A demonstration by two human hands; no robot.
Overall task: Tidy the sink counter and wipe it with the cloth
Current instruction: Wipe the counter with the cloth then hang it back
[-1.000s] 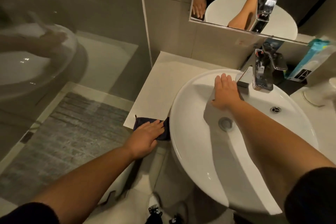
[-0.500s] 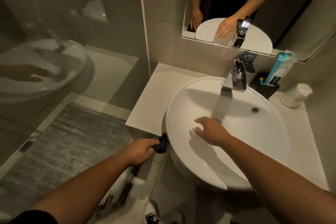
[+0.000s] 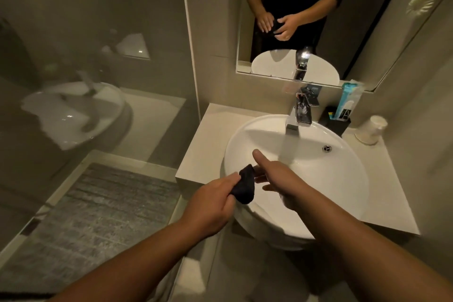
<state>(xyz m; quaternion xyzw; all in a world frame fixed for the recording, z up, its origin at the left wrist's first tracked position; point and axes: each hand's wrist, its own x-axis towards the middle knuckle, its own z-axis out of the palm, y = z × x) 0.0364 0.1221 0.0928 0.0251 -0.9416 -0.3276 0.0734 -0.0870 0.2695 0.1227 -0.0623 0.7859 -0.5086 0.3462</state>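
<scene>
A dark cloth is bunched in my left hand, held in the air over the front left rim of the white round basin. My right hand is beside it with the thumb up and fingers spread; its fingertips reach behind the cloth, and I cannot tell whether they touch it. The pale sink counter runs around the basin on both sides.
A chrome tap stands at the back of the basin. A black holder with a blue-and-white tube and a white cup sit at the back right. A mirror hangs above; a glass shower wall is to the left.
My left hand lifted the cloth off the counter's front edge and brought it up over the basin rim. My right hand drew back from the tap to meet it.
</scene>
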